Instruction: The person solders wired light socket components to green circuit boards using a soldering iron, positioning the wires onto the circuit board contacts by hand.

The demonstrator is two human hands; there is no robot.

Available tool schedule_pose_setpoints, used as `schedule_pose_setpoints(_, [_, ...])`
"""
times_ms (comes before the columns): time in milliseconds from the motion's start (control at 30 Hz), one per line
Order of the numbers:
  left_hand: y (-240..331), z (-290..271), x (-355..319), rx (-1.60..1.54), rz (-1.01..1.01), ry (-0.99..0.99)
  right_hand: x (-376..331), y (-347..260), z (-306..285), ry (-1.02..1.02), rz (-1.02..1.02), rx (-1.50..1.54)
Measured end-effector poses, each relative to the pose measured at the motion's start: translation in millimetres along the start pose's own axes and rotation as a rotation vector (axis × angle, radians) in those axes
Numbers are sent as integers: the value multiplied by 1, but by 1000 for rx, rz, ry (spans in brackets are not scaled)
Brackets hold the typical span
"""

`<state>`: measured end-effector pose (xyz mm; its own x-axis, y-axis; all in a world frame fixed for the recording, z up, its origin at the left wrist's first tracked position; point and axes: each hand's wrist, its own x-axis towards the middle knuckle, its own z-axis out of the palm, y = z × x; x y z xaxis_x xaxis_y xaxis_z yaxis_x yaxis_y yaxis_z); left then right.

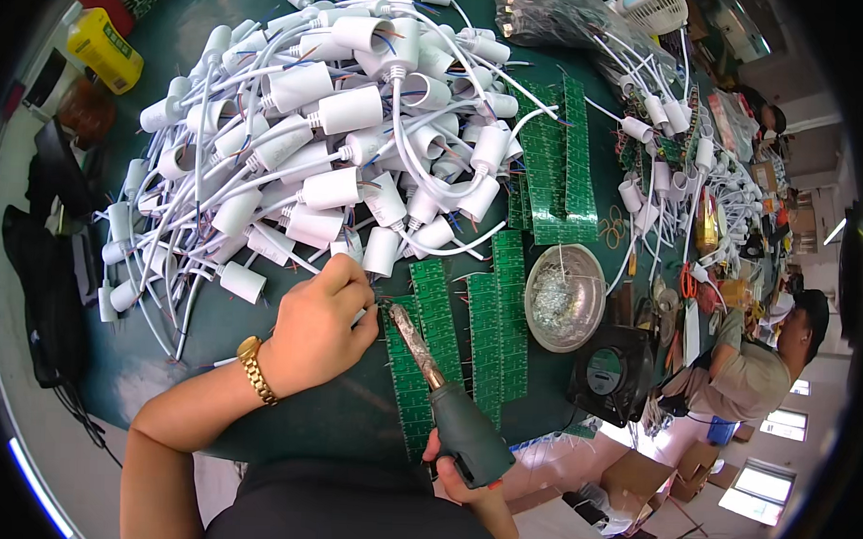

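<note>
My left hand (323,321), with a gold watch at the wrist, is closed in a pinch on a white cable (360,315) above the left edge of the green circuit-board strips (406,387). My right hand (457,478) grips the dark green handle of a soldering iron (469,432). The iron slants up and left, its tip close to the pinched cable end and the top of the board strip. Whether the tip touches is too small to tell. Beyond my left hand lies a large heap of white lamp sockets (349,110) with white cables and bare coloured wire ends.
More board strips (549,169) lie farther back. A metal bowl (564,326) with silvery bits and a black fan (607,373) stand on the right. More sockets (677,183) are piled beyond. A yellow bottle (104,49) stands far left. Another person (756,362) sits at right.
</note>
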<state>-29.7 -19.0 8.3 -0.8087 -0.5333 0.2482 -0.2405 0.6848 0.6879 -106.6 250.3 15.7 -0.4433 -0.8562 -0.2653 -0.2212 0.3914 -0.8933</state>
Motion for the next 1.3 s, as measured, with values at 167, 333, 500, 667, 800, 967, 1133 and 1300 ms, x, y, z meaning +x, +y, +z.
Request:
schedule_pose_setpoints(167, [-1,1,0,-5,22,14,-5,-4,1,-46,134,326])
schedule_pose_setpoints(333, [-2,1,0,-3,59,46,-4,-15,9,157,43,678])
schedule_pose_setpoints(500, [-2,1,-1,-17,31,34,-5,-31,11,219,62,744])
schedule_pose_setpoints(667, [-3,1,-3,-3,46,45,-1,-32,21,236,10,865])
schedule_pose_setpoints(800, [-4,3,-5,45,104,62,8,-22,41,251,-80,1061])
schedule_pose_setpoints(967, [-13,4,-8,175,301,63,14,-12,54,373,-184,1070])
schedule_pose_setpoints(1133, [-3,-13,-2,194,418,62,12,-6,60,468,-265,1042])
schedule_pose_setpoints(1300, [12,-30,37,385,417,82,11,0,68,539,-375,1139])
